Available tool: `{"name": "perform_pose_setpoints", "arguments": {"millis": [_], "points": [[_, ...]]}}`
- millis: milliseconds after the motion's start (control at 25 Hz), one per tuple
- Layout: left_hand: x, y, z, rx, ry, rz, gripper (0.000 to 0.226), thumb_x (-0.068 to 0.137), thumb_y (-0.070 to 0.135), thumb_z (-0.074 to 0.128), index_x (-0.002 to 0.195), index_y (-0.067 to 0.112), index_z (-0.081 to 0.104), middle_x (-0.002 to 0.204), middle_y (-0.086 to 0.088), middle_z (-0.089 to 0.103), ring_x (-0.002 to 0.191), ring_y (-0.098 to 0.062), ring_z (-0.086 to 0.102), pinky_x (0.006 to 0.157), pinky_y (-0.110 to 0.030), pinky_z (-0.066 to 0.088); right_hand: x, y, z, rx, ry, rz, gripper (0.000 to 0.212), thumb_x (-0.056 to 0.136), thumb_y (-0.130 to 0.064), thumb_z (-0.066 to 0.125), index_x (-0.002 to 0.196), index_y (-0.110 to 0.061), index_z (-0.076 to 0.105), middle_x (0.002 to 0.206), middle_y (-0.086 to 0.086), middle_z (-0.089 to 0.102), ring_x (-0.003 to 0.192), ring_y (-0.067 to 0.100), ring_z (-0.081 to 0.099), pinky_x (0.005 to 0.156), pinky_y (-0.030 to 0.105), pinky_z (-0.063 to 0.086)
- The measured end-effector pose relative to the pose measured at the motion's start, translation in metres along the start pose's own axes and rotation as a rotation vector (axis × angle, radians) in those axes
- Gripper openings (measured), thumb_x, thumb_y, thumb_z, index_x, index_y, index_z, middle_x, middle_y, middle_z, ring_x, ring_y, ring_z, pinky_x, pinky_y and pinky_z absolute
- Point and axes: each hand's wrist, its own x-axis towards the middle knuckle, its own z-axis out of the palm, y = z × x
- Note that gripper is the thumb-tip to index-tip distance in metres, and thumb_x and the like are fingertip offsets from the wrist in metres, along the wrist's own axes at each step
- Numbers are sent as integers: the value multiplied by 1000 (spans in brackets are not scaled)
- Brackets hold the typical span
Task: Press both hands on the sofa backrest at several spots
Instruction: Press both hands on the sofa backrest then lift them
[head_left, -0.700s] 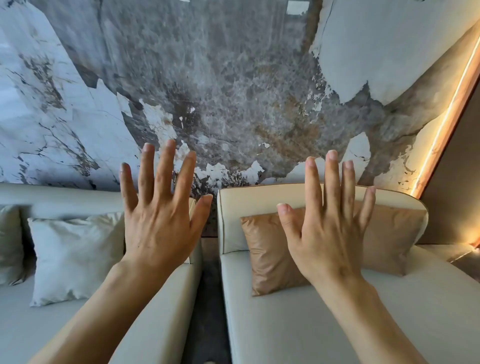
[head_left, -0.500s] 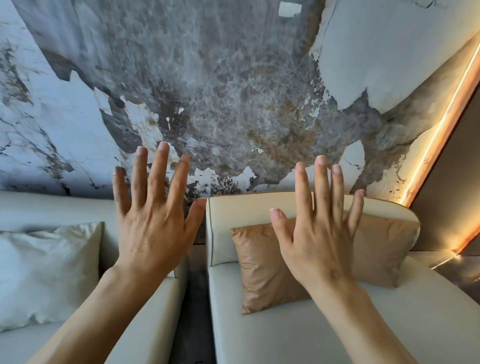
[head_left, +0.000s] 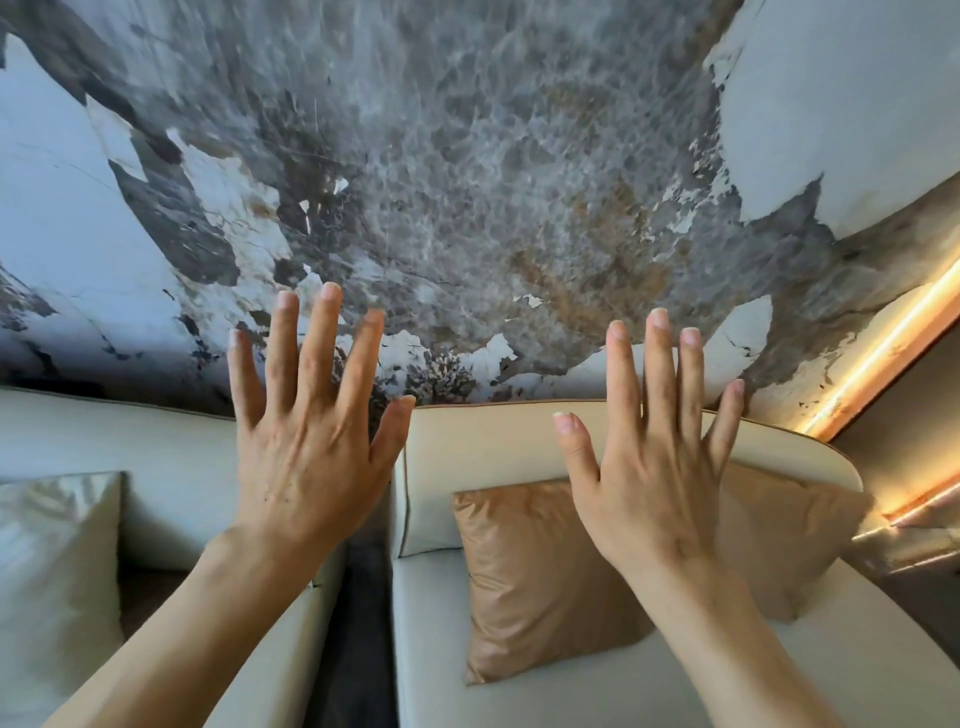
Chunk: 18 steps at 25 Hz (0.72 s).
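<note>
Two cream sofa sections stand against a marble wall with a dark gap between them. The right section's backrest (head_left: 488, 452) has brown piping along its top; the left section's backrest (head_left: 130, 436) runs off to the left. My left hand (head_left: 306, 447) is raised, fingers spread, in front of the left section's inner end. My right hand (head_left: 654, 467) is raised too, fingers apart, in front of the right backrest and the tan cushion (head_left: 535, 571). Both hands hold nothing and appear to hover short of the sofa.
A pale silky cushion (head_left: 52, 582) lies on the left seat. A dark floor gap (head_left: 363, 639) separates the two sections. A glowing light strip (head_left: 883, 348) runs along the wall at the right. The grey-white marble wall (head_left: 467, 182) rises behind.
The view has shifted closer and to the right, so the sofas slid left and lower. Both hands stay raised and spread, in much the same pose.
</note>
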Motion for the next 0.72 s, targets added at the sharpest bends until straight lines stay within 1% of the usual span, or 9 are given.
{"name": "perform_pose_setpoints", "arguments": {"millis": [120,320,400,520,720], "points": [[1,3,16,13,-28,-15,65,95,48,41,152,15,37,163,-15,23,152,-39,14,120,-61,8,8,10,17,22,-1,-4,69,98,-55,27,156,-19,18,164,11,15,151,29,11,117,60,7],[-19,30,79,111,-96,-33,65,96,47,41,151,13,38,161,-17,26,150,-39,17,119,-62,11,11,47,97,118,-89,-40,69,97,-54,30,156,-19,17,164,11,15,151,30,11,116,62,9],[-35,42,116,148,-150,-26,65,97,47,41,151,12,38,161,-18,27,150,-40,19,119,-64,14,0,58,142,140,-142,-66,69,97,-54,29,156,-19,18,164,11,15,151,30,11,116,61,7],[-60,52,181,144,-220,-53,66,97,47,40,153,14,33,161,-18,26,150,-39,18,118,-65,17,-27,67,210,160,-214,-76,70,97,-56,27,156,-19,18,164,11,16,151,30,11,116,60,7],[-98,48,292,144,-316,-82,65,98,48,37,153,15,31,162,-16,23,151,-37,15,119,-64,14,-69,54,319,177,-312,-95,71,96,-56,30,155,-19,20,163,10,19,150,30,16,117,59,9]]}}
